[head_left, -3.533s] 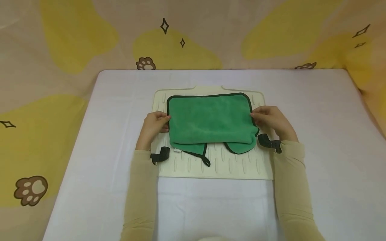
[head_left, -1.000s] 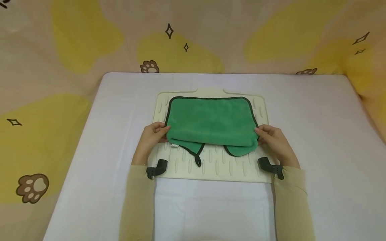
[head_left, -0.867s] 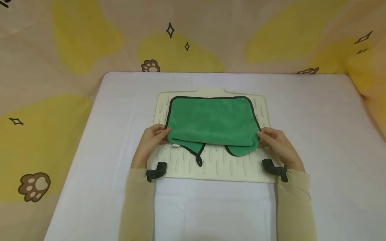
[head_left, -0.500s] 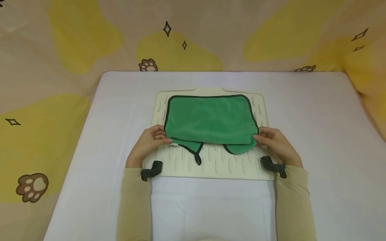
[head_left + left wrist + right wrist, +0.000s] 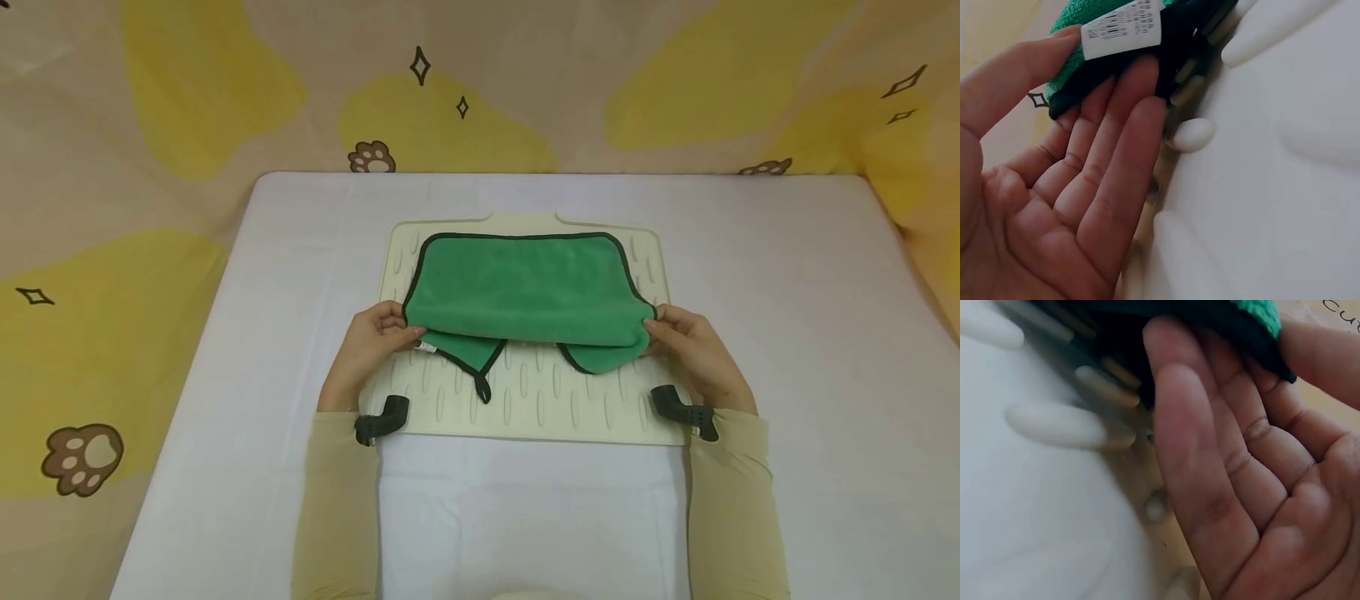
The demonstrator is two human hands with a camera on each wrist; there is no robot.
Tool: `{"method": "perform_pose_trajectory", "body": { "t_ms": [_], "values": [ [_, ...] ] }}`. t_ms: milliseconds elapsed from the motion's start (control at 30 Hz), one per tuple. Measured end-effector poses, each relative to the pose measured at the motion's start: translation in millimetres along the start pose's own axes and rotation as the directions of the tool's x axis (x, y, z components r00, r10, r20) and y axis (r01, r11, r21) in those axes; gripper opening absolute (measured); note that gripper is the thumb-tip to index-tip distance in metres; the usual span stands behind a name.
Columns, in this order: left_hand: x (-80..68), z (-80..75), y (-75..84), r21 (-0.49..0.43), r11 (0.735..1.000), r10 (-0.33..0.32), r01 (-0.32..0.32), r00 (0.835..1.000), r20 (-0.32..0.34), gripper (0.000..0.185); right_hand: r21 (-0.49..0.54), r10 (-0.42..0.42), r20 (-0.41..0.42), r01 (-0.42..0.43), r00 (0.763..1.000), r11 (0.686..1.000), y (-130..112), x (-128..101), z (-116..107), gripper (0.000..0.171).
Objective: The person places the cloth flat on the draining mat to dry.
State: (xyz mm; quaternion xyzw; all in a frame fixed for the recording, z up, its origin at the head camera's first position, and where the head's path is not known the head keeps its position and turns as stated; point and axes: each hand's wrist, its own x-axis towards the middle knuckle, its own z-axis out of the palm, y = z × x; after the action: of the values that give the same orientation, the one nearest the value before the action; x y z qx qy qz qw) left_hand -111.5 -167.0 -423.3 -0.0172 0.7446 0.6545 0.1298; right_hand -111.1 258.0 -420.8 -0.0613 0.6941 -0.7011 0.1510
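A green towel with dark edging lies folded over on a cream ridged mat. Two corners of its lower layer stick out at the near side, one ending in a dark hanging loop. My left hand pinches the towel's near left end, thumb on top and fingers beneath. A white printed label shows beside that thumb in the left wrist view. At the near right end my right hand pinches the towel the same way, its fingers under the dark edge.
The mat lies on a white-covered table. Behind and to the left hangs a beige and yellow patterned cloth. A dark wrist camera sits on the left wrist, another dark camera on the right.
Both hands have slid from the middle of the towel's sides to its near ends. In the last half second the near fold has shifted slightly away and its ends spread a little outward.
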Motion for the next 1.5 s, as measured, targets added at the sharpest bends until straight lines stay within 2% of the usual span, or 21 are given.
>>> {"method": "perform_pose_trajectory", "body": {
  "t_ms": [100,167,333,400,500,633,800,900,1033,1300,1500],
  "values": [
    [-0.2,0.0,0.7,-0.010,1.000,-0.002,0.002,1.000,0.004,0.018,0.017,0.005,-0.009,-0.005,1.000,1.000,-1.2,0.1,0.9,0.012],
    [-0.7,0.1,1.4,0.017,1.000,-0.010,0.010,1.000,0.021,0.018,0.022,0.008,-0.006,-0.008,1.000,1.000,-1.6,0.1,1.2,0.011],
    [-1.4,0.2,2.2,0.093,0.995,-0.036,0.025,0.991,0.126,0.036,-0.033,0.038,0.071,-0.036,0.997,0.999,-1.4,-0.9,-0.2,0.005],
    [-1.4,0.5,2.3,0.104,0.994,-0.042,0.025,0.986,0.162,0.047,-0.074,0.064,0.116,-0.055,0.991,0.996,-1.5,-1.5,-1.4,0.015],
    [-1.4,1.1,2.4,0.121,0.992,-0.047,0.026,0.983,0.178,0.050,-0.141,0.098,0.163,-0.075,0.982,0.987,-2.1,-1.9,-2.2,0.032],
    [-1.4,1.5,1.8,0.134,0.991,-0.033,0.009,0.984,0.173,0.045,-0.202,0.126,0.176,-0.089,0.976,0.975,-2.4,-1.5,-2.6,0.044],
    [-0.6,1.7,0.3,0.089,0.996,-0.006,-0.008,0.987,0.162,0.041,-0.221,0.128,0.147,-0.094,0.981,0.971,-2.2,-0.6,-2.8,0.035],
    [-0.1,1.7,-0.7,0.050,0.999,0.000,-0.007,0.988,0.152,0.039,-0.198,0.108,0.132,-0.080,0.985,0.977,-1.6,0.1,-2.4,0.029],
    [0.1,1.4,-0.8,0.031,0.999,0.002,-0.007,0.990,0.139,0.037,-0.155,0.075,0.118,-0.057,0.990,0.986,-0.9,1.2,-1.6,0.031],
    [-1.0,-2.7,-0.3,0.057,0.998,-0.024,0.019,0.995,0.095,0.025,-0.093,0.036,0.061,-0.030,0.997,0.995,-0.6,1.4,-2.3,0.020],
    [-1.9,-7.3,-0.6,0.064,0.998,-0.032,0.026,0.996,0.089,0.025,-0.029,0.028,0.033,-0.027,0.999,0.999,-0.2,1.0,-2.8,0.019]
  ]
}}
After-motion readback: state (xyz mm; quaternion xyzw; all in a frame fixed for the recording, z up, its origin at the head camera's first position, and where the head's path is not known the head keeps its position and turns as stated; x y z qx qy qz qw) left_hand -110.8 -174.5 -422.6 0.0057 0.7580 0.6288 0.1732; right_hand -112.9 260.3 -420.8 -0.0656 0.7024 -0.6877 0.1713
